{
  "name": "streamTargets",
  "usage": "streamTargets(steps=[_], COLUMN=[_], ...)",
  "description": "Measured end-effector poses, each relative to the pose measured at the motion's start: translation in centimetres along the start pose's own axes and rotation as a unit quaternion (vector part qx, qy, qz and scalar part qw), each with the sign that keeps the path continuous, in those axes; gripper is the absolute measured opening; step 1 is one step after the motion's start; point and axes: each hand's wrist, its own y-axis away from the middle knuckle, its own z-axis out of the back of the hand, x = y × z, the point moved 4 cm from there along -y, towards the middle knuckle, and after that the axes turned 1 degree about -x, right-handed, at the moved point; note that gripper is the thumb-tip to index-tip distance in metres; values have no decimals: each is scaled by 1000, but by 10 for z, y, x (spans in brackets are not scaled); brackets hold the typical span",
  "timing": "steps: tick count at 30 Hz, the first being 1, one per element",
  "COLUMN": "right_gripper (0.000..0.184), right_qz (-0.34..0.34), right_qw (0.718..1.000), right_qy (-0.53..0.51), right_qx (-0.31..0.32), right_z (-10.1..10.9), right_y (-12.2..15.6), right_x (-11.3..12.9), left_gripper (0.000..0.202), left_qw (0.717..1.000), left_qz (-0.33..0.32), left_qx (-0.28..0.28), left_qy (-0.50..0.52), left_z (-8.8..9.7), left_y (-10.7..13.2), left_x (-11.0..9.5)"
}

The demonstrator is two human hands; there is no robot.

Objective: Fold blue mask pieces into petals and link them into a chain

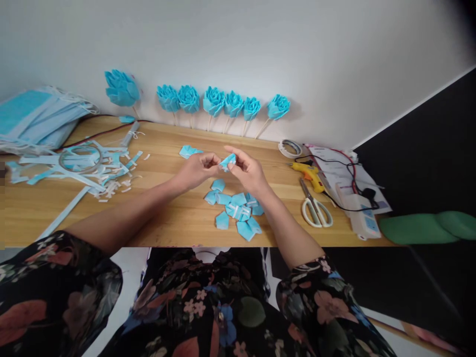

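Between my two hands, above the middle of the table, is a small folded blue petal piece (227,162) of face-mask fabric. My left hand (199,170) pinches its left side with thumb and finger. On the other side my right hand (248,169) grips it between thumb and fingers, the index finger stretched out. Just in front of my hands lies a loose pile of folded blue petals (238,210), some with white tape on them. Behind my left hand rests another blue folded piece (189,151).
Several blue fabric flowers (213,101) on sticks lean against the wall. At left are stacked face masks (33,116) and cut scraps (85,161). Right of my hands lie a tape roll (290,148), a yellow glue gun (312,177), scissors (316,210) and a white power strip (362,218).
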Motion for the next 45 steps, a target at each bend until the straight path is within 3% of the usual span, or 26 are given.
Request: streamTargets(steps=[5,9,15,29,35,45], right_gripper=[47,48,47,54,53,57], right_qz=[-4,-2,-10,-14,-31,-34], right_qw=[1000,999,999,999,996,996], right_qy=[-12,-18,26,-46,-85,-82], right_qx=[-25,-35,-38,-3,25,12], right_z=[4,6,1,-2,-1,-4], right_y=[-1,-1,1,0,-2,-1], right_x=[0,-3,2,-5,-2,-7], left_gripper=[18,28,38,26,24,19], left_qw=[999,999,1000,999,999,999], left_qz=[14,29,10,23,20,30], left_qx=[22,26,4,24,-8,-12], left_qy=[25,18,-23,-4,28,34], left_z=[2,2,-4,3,4,2], left_y=[2,4,2,0,1,2], left_x=[-9,-16,-7,-8,-10,-7])
